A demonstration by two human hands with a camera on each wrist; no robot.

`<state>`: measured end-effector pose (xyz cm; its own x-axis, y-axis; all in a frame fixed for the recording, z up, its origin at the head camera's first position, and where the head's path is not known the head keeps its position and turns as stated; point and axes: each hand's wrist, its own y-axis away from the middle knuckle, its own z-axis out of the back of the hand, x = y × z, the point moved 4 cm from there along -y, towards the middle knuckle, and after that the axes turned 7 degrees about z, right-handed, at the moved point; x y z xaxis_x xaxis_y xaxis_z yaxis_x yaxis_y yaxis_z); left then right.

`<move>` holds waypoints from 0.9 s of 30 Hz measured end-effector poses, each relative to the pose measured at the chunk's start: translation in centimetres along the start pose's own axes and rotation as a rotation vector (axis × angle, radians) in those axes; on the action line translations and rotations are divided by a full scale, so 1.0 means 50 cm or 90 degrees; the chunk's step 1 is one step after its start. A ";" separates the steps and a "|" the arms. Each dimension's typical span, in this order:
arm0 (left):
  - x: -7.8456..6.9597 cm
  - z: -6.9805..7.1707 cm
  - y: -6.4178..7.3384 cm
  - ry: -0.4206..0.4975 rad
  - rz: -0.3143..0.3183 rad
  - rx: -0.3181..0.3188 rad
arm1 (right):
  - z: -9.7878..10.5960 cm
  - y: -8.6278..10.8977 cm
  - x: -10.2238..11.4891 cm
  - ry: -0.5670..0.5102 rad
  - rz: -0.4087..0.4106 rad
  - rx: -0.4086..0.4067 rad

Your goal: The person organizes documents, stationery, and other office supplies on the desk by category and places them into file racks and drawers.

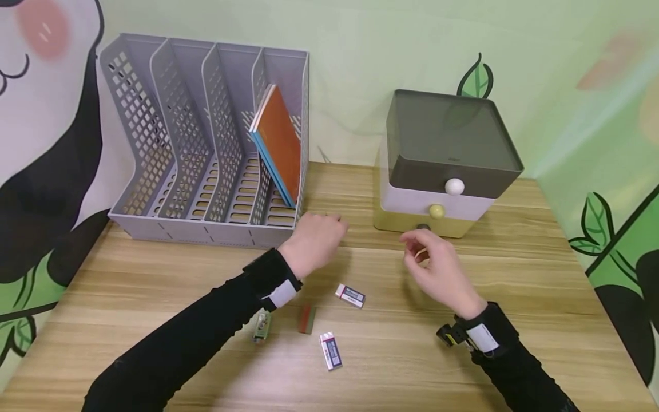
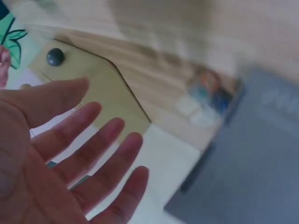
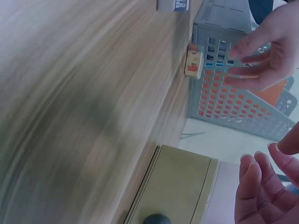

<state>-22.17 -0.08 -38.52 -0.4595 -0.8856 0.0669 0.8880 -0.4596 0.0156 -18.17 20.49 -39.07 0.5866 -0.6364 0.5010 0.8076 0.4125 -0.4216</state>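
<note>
My left hand (image 1: 315, 240) hovers by the right front corner of the grey file rack (image 1: 206, 229), its fingers spread and nothing held in the left wrist view. Beside that rack, a small box-shaped item with red fruit prints (image 3: 193, 64) shows in the right wrist view; the left hand hides it in the head view. My right hand (image 1: 440, 269) is in front of the small drawer unit (image 1: 453, 131), fingertips close below the dark knob (image 1: 423, 227) of its yellow bottom drawer (image 1: 393, 221). Its fingers are loosely bent with nothing between them.
Two white erasers in printed sleeves (image 1: 351, 296) lie on the wooden table (image 1: 391, 366). Near them are a red-and-green block (image 1: 306, 319) and a small green-wrapped item (image 1: 262, 326), partly under the left sleeve. Orange and blue books (image 1: 280, 143) lean in the rack's right slot.
</note>
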 end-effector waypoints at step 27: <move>-0.057 -0.025 -0.107 0.089 0.010 0.039 | -0.032 0.003 -0.136 0.107 -0.201 0.151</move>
<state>-25.65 4.80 -40.03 -0.4398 -0.8952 -0.0718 0.8925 -0.4446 0.0768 -22.15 23.85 -43.77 0.3060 -0.8445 0.4396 0.9491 0.3066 -0.0716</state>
